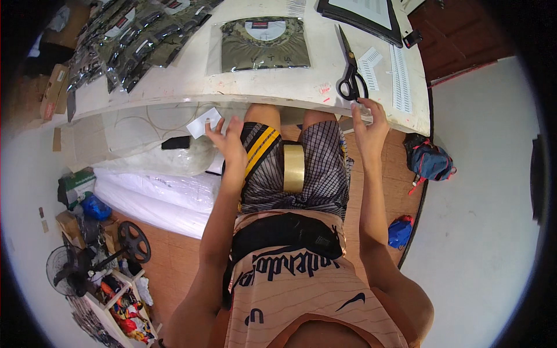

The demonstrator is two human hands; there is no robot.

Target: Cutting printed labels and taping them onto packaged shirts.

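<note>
Low in front of the table edge, my left hand pinches a small white piece of paper. My right hand is raised at the table edge, just below the handles of the black scissors. Its thumb and forefinger tips are close together; anything between them is too small to make out. A folded camouflage-and-olive shirt in a clear plastic bag lies flat on the white table. Between my thighs rests a wide roll of tan tape.
Strips of small white labels lie right of the scissors, below a dark-framed sheet. Bagged shirts are heaped at the far left. White wrapped rolls lie under the table. A fan stands lower left; a backpack is at right.
</note>
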